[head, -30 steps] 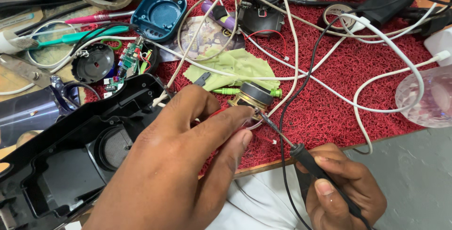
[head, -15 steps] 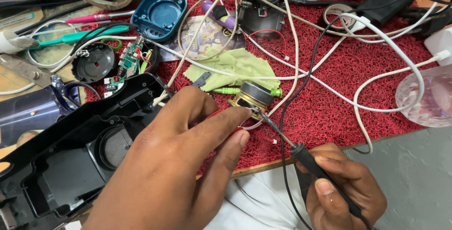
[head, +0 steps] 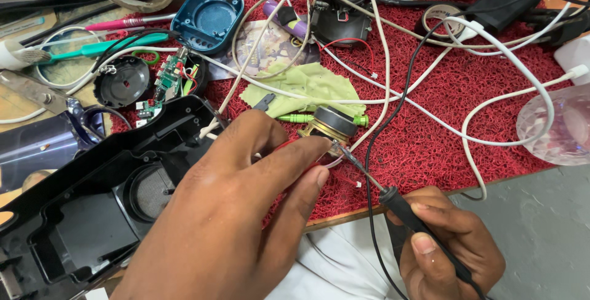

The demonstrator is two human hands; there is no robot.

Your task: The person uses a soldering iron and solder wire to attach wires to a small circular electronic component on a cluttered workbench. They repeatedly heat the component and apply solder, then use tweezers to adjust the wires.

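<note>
Head view: metal-tipped soldering iron [head: 393,205] touches round brass speaker [head: 329,126].

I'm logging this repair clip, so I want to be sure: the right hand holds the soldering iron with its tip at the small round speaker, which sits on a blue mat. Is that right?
Not quite: the mat is red, not blue, as the head view shows. The rest stands: the right hand holds the soldering iron, its tip at the small round speaker, which the left hand steadies.
</note>
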